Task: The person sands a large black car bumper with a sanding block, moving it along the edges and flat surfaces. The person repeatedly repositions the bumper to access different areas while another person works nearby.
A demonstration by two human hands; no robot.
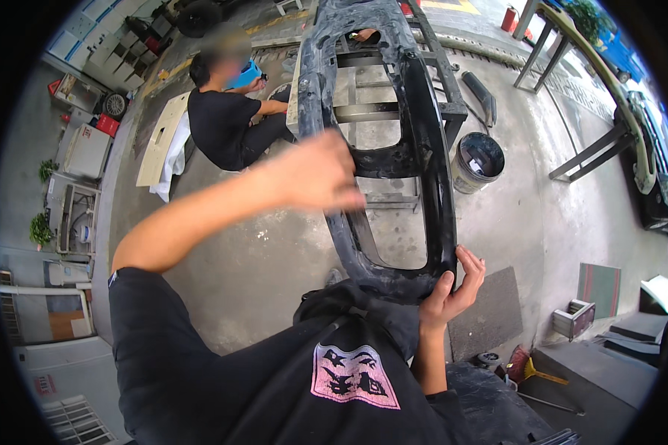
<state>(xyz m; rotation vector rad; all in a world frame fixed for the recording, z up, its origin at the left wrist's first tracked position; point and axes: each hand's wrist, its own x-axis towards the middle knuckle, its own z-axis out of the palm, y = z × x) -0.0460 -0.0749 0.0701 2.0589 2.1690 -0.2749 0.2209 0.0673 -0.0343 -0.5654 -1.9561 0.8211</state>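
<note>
1. A black frame [439, 193] lies across a metal bench [454, 113], its near end toward the camera.
2. Blurred, the left hand [315, 170] is over its left side; its grasp cannot be told.
3. The right hand [456, 289], fingers spread, touches the near right corner; whether it grips is unclear.
4. A co-worker [228, 122] is at left.

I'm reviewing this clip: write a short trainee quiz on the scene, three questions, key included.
1. True or false: the bucket stands to the right of the dark frame.
2. Which hand is at the frame's right corner nearest the person: (a) left, (b) right?
3. Fill in: the co-worker wears a ____ top.

Key: 1 true; 2 b, the right hand; 3 black.
</note>
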